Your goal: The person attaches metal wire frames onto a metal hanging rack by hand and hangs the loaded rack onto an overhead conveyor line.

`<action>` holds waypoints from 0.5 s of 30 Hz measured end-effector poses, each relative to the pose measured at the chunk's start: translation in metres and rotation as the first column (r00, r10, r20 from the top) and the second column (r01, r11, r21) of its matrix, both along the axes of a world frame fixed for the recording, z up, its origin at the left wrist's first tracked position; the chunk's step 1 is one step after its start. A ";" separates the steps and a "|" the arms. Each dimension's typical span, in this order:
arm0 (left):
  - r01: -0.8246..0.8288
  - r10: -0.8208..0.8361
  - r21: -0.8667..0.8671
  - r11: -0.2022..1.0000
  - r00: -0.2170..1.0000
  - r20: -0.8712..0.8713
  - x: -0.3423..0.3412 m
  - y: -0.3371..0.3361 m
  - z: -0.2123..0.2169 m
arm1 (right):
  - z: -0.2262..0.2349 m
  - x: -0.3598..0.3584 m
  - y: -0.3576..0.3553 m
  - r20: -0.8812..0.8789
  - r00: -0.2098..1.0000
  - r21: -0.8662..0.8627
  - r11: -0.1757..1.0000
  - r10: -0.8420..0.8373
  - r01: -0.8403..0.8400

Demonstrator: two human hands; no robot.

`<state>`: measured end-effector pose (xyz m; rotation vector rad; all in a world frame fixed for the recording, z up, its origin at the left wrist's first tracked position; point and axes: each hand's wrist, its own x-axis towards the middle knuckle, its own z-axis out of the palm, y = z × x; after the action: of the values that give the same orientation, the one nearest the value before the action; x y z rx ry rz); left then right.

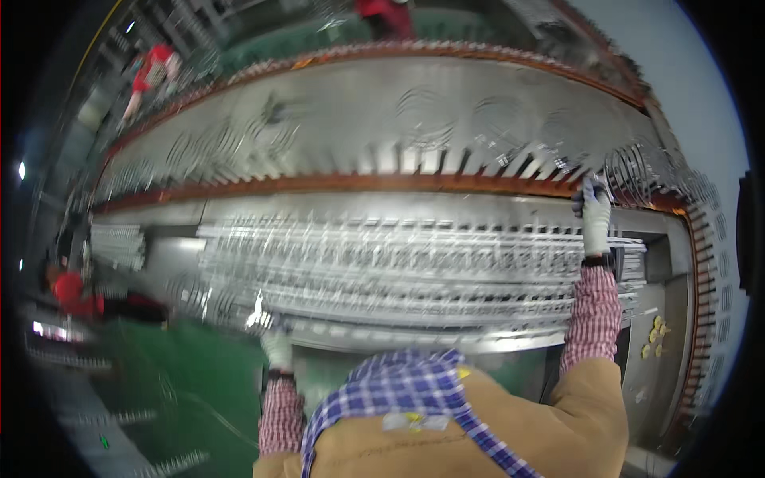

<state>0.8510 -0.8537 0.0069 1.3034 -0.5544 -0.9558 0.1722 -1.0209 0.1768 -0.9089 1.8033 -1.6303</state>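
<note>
My right hand [594, 219], in a pale glove with dark fingertips, reaches far forward to the orange-brown rail [414, 183]. Its fingers look closed beside a bundle of clear looped tubing or wire [629, 171]; what they hold is hidden. Low on the left, my left hand [276, 346], also gloved, is at the near edge of the work surface. A shiny, bright piece [259, 316] shows by its smeared fingers, and I cannot tell whether it is gripped. Between the hands lie long rows of pale, slender strips [398, 263], blurred by motion.
Beyond the rail, several coils [426, 119] lie on a metal table [343, 88]. Small yellow pieces [655, 334] sit at the right. People in red are at the left [76, 295], far left [151, 76] and far side [386, 16]. The floor [183, 374] is green.
</note>
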 end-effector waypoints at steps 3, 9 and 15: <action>-0.011 -0.201 0.273 0.962 0.647 0.735 -0.040 -0.030 0.050 | 0.005 0.111 0.064 -0.099 0.994 0.207 0.978 0.044 -0.023; -0.042 -0.152 0.240 0.970 0.667 0.730 -0.002 -0.018 -0.012 | -0.028 0.339 0.149 -0.268 0.320 0.579 0.417 0.909 -0.701; 0.204 -0.422 0.369 0.907 0.432 0.797 -0.005 -0.025 0.023 | -0.069 0.416 0.165 -0.445 0.423 0.581 0.614 0.789 -0.535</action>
<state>0.8462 -0.8782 0.0297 1.9212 -1.5882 -0.5762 0.5885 -0.8563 0.1077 -1.9094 1.6577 -0.4022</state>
